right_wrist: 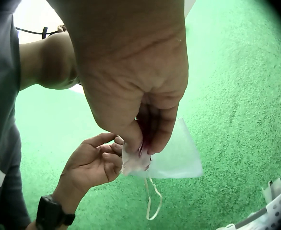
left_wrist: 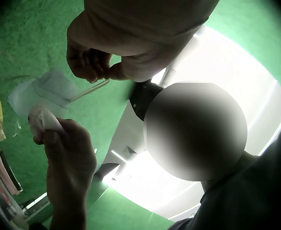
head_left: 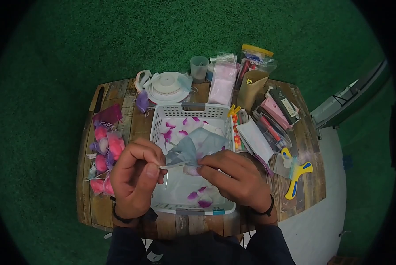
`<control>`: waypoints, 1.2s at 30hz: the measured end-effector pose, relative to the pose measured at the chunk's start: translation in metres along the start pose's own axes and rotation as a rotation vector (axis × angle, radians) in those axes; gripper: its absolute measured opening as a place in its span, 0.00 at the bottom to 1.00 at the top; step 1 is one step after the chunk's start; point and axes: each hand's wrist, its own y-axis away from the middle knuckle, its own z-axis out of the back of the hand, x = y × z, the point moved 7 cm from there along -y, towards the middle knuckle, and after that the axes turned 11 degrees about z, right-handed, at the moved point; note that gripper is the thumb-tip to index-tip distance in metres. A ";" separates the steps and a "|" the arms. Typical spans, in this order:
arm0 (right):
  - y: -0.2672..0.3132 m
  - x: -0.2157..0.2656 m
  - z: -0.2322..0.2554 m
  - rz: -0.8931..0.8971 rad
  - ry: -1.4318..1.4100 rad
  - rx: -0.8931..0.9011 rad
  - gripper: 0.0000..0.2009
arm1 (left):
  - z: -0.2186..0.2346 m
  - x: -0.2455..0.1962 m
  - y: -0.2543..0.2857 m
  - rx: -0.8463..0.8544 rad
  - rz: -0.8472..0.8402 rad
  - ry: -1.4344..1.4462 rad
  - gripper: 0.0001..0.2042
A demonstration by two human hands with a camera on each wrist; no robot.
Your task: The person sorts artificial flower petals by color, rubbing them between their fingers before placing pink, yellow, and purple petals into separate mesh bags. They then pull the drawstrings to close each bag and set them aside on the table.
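Over the basket, a pale blue sheer drawstring pouch (head_left: 202, 140) spreads out between both hands. My left hand (head_left: 138, 176) pinches its thin whitish drawstring (head_left: 175, 165) between thumb and forefinger; the cord runs taut to the pouch in the left wrist view. My right hand (head_left: 237, 181) pinches the pouch at its gathered part, where a whitish-pink bulge (right_wrist: 135, 162) shows just at the fingertips. In the right wrist view a cord loop (right_wrist: 153, 201) dangles below the pouch. White and purple petals (head_left: 204, 202) lie in the white basket (head_left: 229, 207) underneath.
Filled pink pouches (head_left: 101, 162) lie on the wooden table's left side. Ribbon spools (head_left: 169, 86) and a frosted cup (head_left: 199, 68) stand behind the basket. To the right are a paper bag (head_left: 252, 90), stationery packs (head_left: 277, 108) and a yellow-blue tool (head_left: 298, 179).
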 end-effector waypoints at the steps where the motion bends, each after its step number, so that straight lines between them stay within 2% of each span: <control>1: -0.001 -0.001 0.000 -0.024 -0.010 -0.004 0.14 | 0.000 -0.002 0.002 0.010 -0.011 0.000 0.06; 3: -0.001 -0.003 -0.001 -0.045 -0.021 -0.008 0.14 | 0.003 -0.004 0.004 0.019 -0.022 0.000 0.06; 6: 0.000 -0.004 -0.001 -0.036 -0.021 -0.048 0.13 | 0.001 -0.012 0.004 0.109 -0.126 0.012 0.06; 8: 0.001 -0.001 0.003 0.047 -0.040 -0.078 0.13 | 0.011 -0.011 -0.001 -0.055 -0.062 -0.002 0.08; 12: -0.001 0.004 0.013 0.043 -0.113 -0.172 0.12 | 0.015 -0.005 -0.011 -0.071 0.031 -0.154 0.13; 14: 0.002 0.001 0.021 -0.016 -0.145 -0.281 0.11 | 0.010 -0.001 -0.014 -0.007 0.114 -0.209 0.19; 15: 0.002 0.002 0.021 -0.010 -0.145 -0.278 0.11 | 0.012 -0.002 -0.015 -0.011 0.109 -0.207 0.19; 17: 0.005 -0.002 0.022 -0.058 -0.160 -0.300 0.10 | 0.004 -0.004 -0.016 0.167 0.094 -0.182 0.22; 18: 0.004 -0.002 0.021 -0.054 -0.161 -0.298 0.10 | 0.004 -0.005 -0.017 0.163 0.091 -0.181 0.22; 21: 0.003 -0.004 0.020 -0.061 -0.174 -0.301 0.10 | 0.000 -0.006 -0.016 0.169 0.058 -0.276 0.18; 23: 0.004 -0.006 0.017 -0.056 -0.211 -0.256 0.12 | 0.003 0.002 -0.015 0.176 0.049 -0.386 0.11; 27: 0.003 -0.009 0.022 -0.138 -0.236 -0.142 0.12 | 0.008 0.003 -0.016 0.056 0.047 -0.287 0.05; 31: 0.013 -0.011 0.044 -0.263 -0.242 -0.175 0.09 | 0.013 0.001 -0.017 -0.028 0.030 -0.396 0.05; 33: 0.019 -0.005 0.055 -0.285 -0.308 -0.316 0.06 | 0.011 -0.002 -0.016 -0.053 0.012 -0.463 0.04; 34: 0.020 0.005 0.054 -0.256 -0.302 -0.349 0.04 | 0.008 -0.003 -0.015 -0.052 -0.015 -0.536 0.04; 36: 0.011 0.019 0.044 -0.134 -0.424 -0.263 0.05 | 0.002 -0.003 -0.015 -0.045 -0.038 -0.608 0.04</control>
